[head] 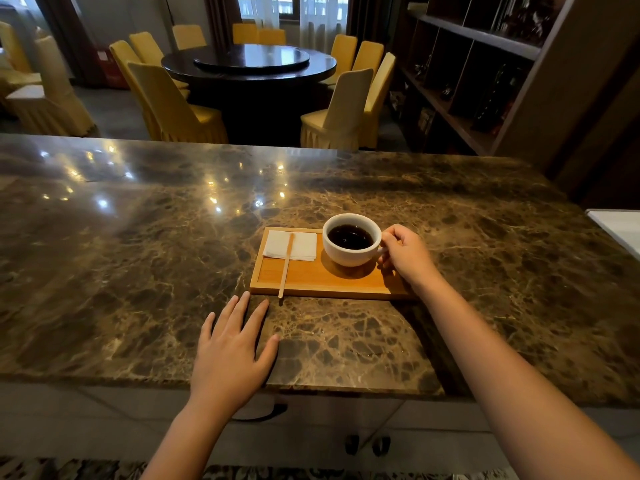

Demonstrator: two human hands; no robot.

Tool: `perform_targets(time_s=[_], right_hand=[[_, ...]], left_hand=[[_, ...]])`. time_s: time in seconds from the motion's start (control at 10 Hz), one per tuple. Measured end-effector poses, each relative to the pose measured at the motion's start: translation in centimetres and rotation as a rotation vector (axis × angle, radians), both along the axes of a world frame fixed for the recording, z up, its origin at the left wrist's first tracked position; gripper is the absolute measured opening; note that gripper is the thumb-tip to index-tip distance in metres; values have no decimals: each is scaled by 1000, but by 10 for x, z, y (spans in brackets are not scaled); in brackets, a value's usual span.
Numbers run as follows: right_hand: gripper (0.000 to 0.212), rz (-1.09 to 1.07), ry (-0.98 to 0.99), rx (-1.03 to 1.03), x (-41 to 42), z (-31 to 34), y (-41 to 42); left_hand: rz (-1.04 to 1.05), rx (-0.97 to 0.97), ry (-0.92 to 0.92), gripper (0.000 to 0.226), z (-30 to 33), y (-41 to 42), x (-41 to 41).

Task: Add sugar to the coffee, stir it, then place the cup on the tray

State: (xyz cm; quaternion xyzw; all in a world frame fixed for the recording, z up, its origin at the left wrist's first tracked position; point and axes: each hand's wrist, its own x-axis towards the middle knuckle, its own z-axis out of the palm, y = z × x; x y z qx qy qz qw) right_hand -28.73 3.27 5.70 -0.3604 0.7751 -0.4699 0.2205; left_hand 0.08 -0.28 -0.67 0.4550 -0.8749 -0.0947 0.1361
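A white cup [346, 255] of black coffee stands on the right half of a wooden tray [325, 285]. My right hand [403, 252] grips the cup's handle from the right. On the tray's left half lies a folded white napkin [304, 245], and a wooden stir stick [286, 268] rests across it, its near end reaching over the tray's front rim. My left hand [232, 348] lies flat on the marble counter [138, 271], fingers spread, just left of the tray's front corner, holding nothing.
The brown marble counter stretches wide to the left and back. A white surface [620, 230] borders it at the right edge. Beyond are a round dark dining table [249, 64] with yellow-covered chairs and a dark shelf unit [485, 64] at right.
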Motion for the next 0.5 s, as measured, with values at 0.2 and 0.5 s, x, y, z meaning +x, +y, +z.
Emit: perform_targets(time_s=[0.2, 0.5], right_hand=[[19, 0, -6, -14, -1, -1, 2], [7, -95, 436, 53, 1, 8, 26]], left_hand=[[0, 0, -7, 70, 0, -1, -1], [-2, -2, -10, 70, 2, 0, 0]])
